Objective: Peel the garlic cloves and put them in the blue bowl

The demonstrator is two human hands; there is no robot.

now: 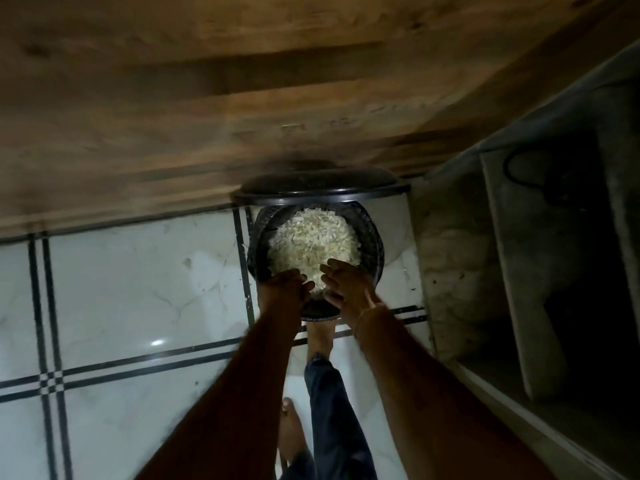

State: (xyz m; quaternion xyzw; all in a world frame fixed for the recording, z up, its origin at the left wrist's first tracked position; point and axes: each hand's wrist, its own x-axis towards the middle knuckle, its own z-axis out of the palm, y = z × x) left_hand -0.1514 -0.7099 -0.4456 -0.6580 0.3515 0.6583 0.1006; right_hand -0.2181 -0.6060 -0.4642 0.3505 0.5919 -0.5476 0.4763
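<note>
Garlic peels (313,242) fill the bin (375,252) under left hand (285,287) and right hand (346,284).

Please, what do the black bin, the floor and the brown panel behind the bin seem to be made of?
The black bin is probably plastic: dark, with a slightly glossy rim. The floor looks like polished tile: white, marble-like veins, black stripes and a bright reflection. The brown panel is wood or wood-look laminate: grain streaks show.

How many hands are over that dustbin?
2. The left hand is above the near-left rim of the black bin. The right hand is beside it, above the near-right rim. Both are over the pale peelings. No others seem hidden.
</note>
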